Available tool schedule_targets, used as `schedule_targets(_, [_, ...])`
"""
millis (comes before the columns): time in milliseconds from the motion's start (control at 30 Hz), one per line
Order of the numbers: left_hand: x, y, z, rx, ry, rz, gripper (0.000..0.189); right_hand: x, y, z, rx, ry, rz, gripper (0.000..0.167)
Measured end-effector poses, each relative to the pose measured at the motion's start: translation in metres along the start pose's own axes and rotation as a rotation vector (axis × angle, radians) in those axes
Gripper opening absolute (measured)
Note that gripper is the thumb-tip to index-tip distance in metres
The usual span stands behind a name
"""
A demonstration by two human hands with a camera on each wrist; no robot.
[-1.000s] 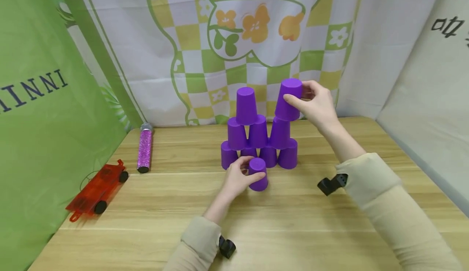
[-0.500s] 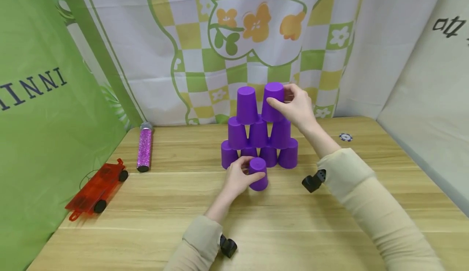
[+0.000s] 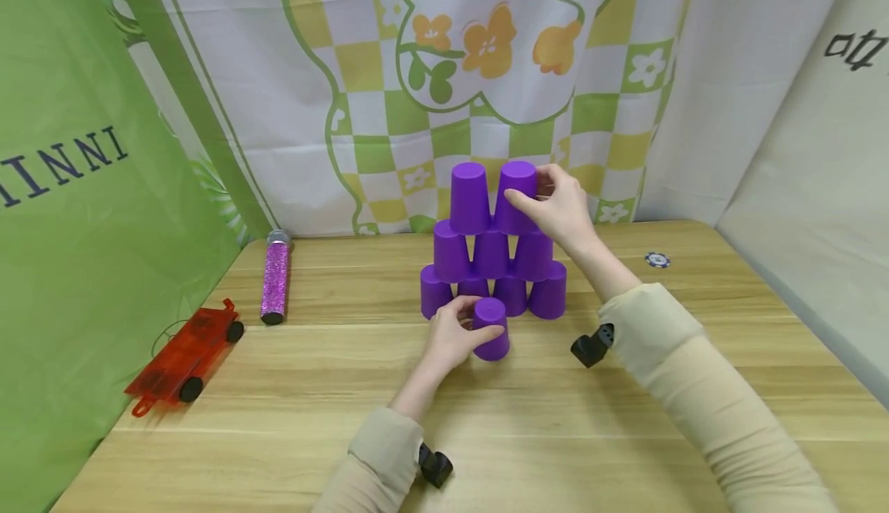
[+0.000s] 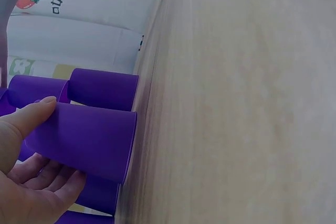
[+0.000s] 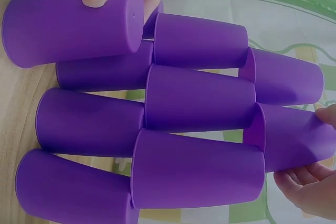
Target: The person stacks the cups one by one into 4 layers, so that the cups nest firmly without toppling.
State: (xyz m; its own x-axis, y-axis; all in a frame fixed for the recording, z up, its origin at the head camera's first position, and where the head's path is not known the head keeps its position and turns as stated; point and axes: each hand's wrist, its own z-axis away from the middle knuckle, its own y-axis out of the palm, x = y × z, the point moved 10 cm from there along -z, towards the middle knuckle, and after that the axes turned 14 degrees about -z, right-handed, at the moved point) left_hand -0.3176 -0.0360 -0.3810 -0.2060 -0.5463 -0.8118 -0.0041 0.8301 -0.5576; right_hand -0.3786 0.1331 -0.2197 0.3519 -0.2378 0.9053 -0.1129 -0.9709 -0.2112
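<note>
Upside-down purple cups form a stepped stack on the table: several in the bottom row, three in the second row (image 3: 490, 253), two on top. My right hand (image 3: 561, 208) holds the right top cup (image 3: 515, 189), thumb in front and fingers behind; its rim rests on the second row. Beside it stands the left top cup (image 3: 468, 198). In front of the stack, my left hand (image 3: 447, 339) grips a separate cup (image 3: 491, 335) standing upside down on the table. The left wrist view shows thumb and fingers around this cup (image 4: 86, 137).
A red see-through toy car (image 3: 184, 359) lies at the table's left edge, with a glittery pink microphone (image 3: 275, 278) behind it. A poker chip (image 3: 657, 259) lies at the back right. Printed cloth (image 3: 430, 135) hangs behind the table.
My right hand has brought its cup left and down onto the second row, beside the other top cup. The poker chip has come into sight. My left hand has stayed put.
</note>
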Motion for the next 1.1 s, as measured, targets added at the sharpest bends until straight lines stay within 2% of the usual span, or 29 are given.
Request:
schedule_targets(467, [0.0,-0.002,0.001,-0.012,0.005,0.007,0.051,-0.002,-0.003,0.005,0.049,-0.008,0.027,0.061])
schedule_targets(700, [-0.002,-0.006,0.005,-0.01,0.021,0.028,0.049,-0.01,-0.013,0.009,0.111,0.038,-0.016,0.068])
schedule_targets(867, [-0.006,-0.015,0.009,-0.017,0.035,0.048,0.047,-0.022,-0.027,0.015,0.141,0.095,-0.025,0.073])
schedule_targets(1100, [-0.019,-0.037,0.018,-0.021,0.043,0.086,0.046,-0.044,-0.04,0.024,0.161,0.156,-0.039,0.073])
